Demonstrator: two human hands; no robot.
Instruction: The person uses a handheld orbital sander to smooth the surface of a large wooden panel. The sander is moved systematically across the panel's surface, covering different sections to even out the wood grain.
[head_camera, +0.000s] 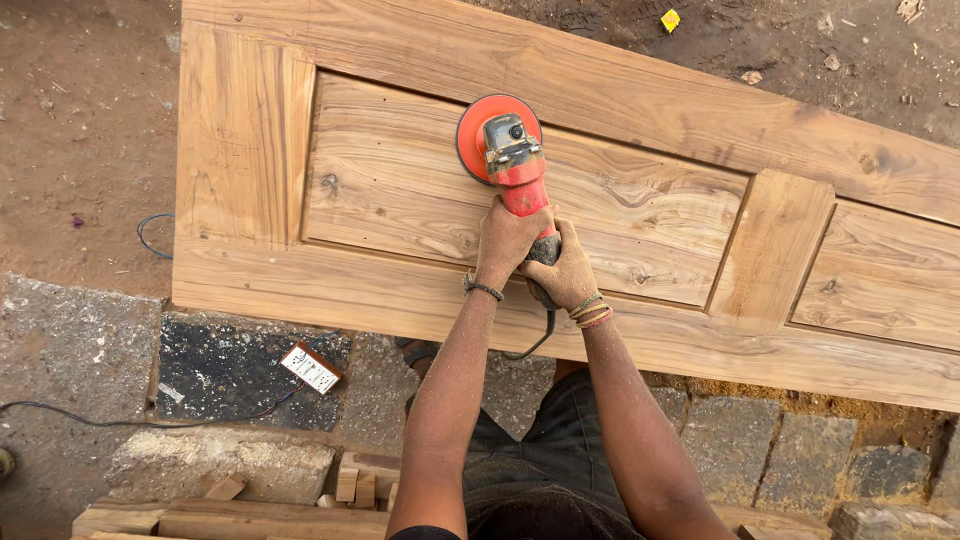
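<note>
Red sander (508, 158) held on a wooden door (620, 110).
Left hand (508, 243) and right hand (563, 275), both clamped around its handle, press the disc flat on a panel.

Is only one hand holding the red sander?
No, both the left hand and the right hand grip the handle of the red sander.
</note>
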